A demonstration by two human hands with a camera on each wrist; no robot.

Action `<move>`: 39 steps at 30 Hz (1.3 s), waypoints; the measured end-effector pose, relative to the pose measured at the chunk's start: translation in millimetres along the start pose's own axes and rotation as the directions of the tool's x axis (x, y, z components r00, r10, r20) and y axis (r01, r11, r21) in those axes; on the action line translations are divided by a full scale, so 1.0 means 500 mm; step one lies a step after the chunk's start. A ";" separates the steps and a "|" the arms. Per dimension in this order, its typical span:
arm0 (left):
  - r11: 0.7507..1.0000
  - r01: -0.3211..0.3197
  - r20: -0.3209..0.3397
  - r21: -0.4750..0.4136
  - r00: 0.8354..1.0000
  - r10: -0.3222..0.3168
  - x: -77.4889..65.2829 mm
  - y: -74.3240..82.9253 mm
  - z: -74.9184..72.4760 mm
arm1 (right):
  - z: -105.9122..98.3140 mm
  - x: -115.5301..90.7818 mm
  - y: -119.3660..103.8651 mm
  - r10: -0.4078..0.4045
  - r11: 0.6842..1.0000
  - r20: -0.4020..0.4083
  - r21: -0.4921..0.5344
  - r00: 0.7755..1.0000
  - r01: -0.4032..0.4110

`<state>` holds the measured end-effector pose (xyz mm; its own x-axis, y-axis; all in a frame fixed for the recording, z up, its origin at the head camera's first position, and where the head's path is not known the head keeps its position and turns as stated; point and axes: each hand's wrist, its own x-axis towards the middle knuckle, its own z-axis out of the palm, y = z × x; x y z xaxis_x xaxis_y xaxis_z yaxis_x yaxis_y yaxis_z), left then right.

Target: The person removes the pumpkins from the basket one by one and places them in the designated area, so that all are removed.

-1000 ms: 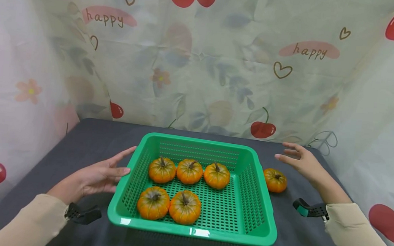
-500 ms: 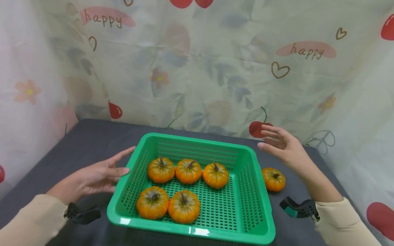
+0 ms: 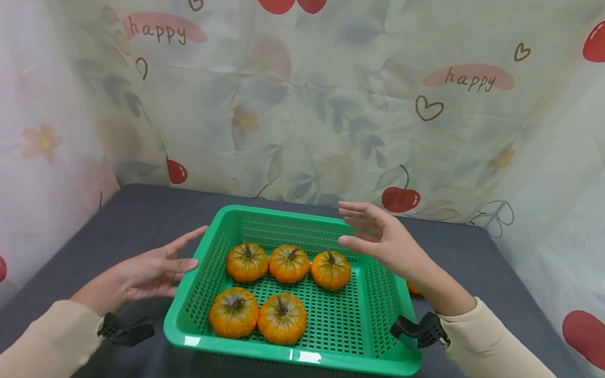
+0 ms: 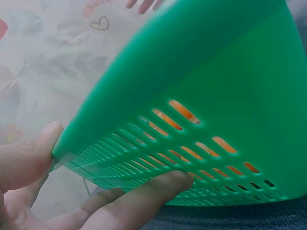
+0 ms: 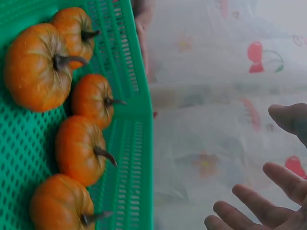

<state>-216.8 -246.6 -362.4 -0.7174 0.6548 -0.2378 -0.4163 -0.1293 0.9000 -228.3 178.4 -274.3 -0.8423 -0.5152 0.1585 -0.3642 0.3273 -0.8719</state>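
- Head view: five pumpkins [image 3: 289, 264] in the basket [image 3: 364, 365], a sixth pumpkin [image 3: 414, 288] seems left outside!
- My right hand [image 3: 385, 240]: empty, spread above it.
- My left hand [image 3: 144, 271]: spread, touching its side.

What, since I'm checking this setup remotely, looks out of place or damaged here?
What appears to be an orange pumpkin, mostly hidden, lies outside the green perforated plastic basket, at its right; that looks odd because five round, ribbed, orange pumpkins sit inside. No spill or damage shows.

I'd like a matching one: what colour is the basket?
Green all over; the basket shows best in the head view.
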 end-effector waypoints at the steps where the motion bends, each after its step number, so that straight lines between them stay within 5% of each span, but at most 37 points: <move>1: 1.000 0.000 0.000 -0.001 1.000 0.000 0.000 0.000 0.000 | 0.009 0.003 -0.001 -0.001 1.000 0.017 0.009 1.000 0.001; 13: 1.000 -0.001 0.006 -0.007 1.000 0.001 0.001 -0.001 0.000 | 0.112 0.049 0.020 -0.004 0.998 0.270 -0.053 0.963 0.020; 29: 1.000 -0.004 -0.019 0.031 1.000 0.004 0.002 0.001 0.006 | 0.173 0.063 0.061 0.200 0.961 0.560 -0.271 0.804 -0.050; 39: 1.000 0.013 -0.033 0.015 0.999 -0.013 0.002 0.001 0.003 | 0.186 0.068 0.081 0.199 0.963 0.622 -0.267 0.758 -0.033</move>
<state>-216.8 -244.6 -361.7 -0.7302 0.6314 -0.2611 -0.4171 -0.1094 0.9022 -234.7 100.6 -347.6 -0.4636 -0.8177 -0.3411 -0.4290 0.5440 -0.7211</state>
